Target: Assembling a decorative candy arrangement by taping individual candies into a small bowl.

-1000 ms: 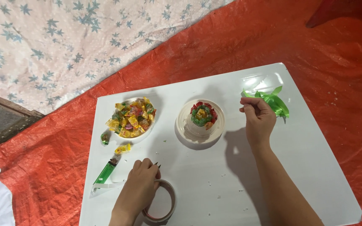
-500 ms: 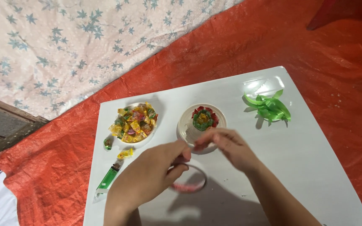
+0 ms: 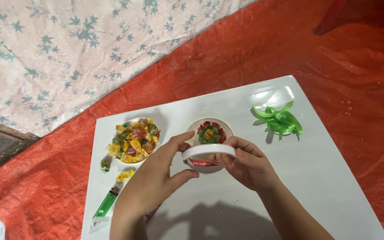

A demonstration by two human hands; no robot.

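Above the middle of the white table (image 3: 316, 178), a roll of tape (image 3: 209, 156), white on its outer face with red showing along the lower edge, is held up between both hands. The left hand (image 3: 156, 178) has its grip clamped on the roll's left side, thumb below and fingers above; the right hand (image 3: 247, 166) has its grip clamped on the right side, fingertips curled under the rim. A second ago the left hand alone lay on the roll, flat on the table near the front edge, while the right hand was off at the green ribbon; half a second ago the two hands had come together over it. So the roll has left the table surface and now hangs in the air, in both hands.

Just behind the roll sits a small white cup (image 3: 210, 133) with a red and green flower-like arrangement on top, unchanged. To its left is a bowl of wrapped sweets (image 3: 133, 140), with two loose sweets (image 3: 116, 170) beside it, and a green lighter (image 3: 106, 204) nearer the front. Well off to the right lies the bunch of green ribbon (image 3: 279, 120), now let go. Beneath the table spreads an orange tarpaulin (image 3: 334, 58).
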